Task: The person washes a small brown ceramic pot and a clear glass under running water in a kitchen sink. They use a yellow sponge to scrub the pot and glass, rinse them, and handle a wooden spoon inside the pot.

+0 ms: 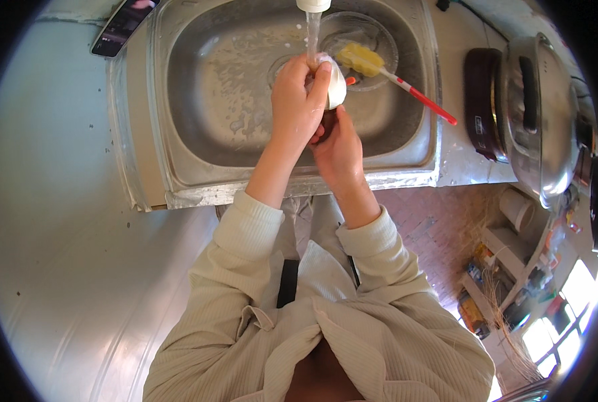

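Observation:
Under a stream of water from the white tap (313, 4), my left hand (297, 100) is closed around a white, rounded object (334, 85). My right hand (339, 147) grips from just below, fingers curled, at the object's lower end; what exactly they hold there is partly hidden. Behind my hands in the steel sink (205, 80), a clear round bowl (387, 37) holds a yellow sponge brush (356, 57), whose red and white handle (433, 107) reaches over the right rim. A small orange piece (350, 80) shows beside the white object.
A phone (121, 27) leans at the back left. Right of the sink stand a dark appliance (480, 104) and a large steel lidded pot (540, 120). A steel surface (78, 268) extends at left. Low shelves with assorted items (503, 248) and a white bucket (513, 208) are down at the right.

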The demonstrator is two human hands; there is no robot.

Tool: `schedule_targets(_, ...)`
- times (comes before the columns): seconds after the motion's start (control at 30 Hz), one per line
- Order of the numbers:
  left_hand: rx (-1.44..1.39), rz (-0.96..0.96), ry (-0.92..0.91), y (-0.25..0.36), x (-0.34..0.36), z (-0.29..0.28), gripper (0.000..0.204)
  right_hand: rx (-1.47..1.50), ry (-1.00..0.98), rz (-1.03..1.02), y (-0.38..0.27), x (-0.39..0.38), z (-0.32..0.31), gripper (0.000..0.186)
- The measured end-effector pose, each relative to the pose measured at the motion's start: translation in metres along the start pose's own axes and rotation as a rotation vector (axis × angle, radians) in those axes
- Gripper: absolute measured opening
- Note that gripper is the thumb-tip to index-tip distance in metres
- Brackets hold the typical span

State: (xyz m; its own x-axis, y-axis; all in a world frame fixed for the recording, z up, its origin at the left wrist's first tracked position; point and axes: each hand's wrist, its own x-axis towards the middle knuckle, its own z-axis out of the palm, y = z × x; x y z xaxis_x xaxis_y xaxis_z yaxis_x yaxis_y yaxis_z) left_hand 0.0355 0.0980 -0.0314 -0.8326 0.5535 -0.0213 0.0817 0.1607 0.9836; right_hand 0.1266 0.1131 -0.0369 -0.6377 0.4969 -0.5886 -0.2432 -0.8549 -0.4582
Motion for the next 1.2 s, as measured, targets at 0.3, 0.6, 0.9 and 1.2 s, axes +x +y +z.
schedule_targets(0.3,0.074,0.053,-0.011,-0.005,-0.004,-0.007,0.021,0.037,0.028,0.017,0.006,-0.004,0.010,0.027)
schedule_targets(0.6,0.054,0.039,0.014,0.007,-0.002,-0.007,0.017,0.031,0.046,0.016,0.003,-0.004,0.016,0.028)
schedule_targets(0.9,0.039,0.064,-0.012,0.009,-0.002,-0.006,0.015,0.076,0.037,-0.002,0.000,-0.004,0.018,0.028)
schedule_targets(1.2,-0.032,0.027,-0.044,0.010,-0.002,-0.009,0.016,0.114,0.017,0.010,0.002,0.000,0.011,0.026)
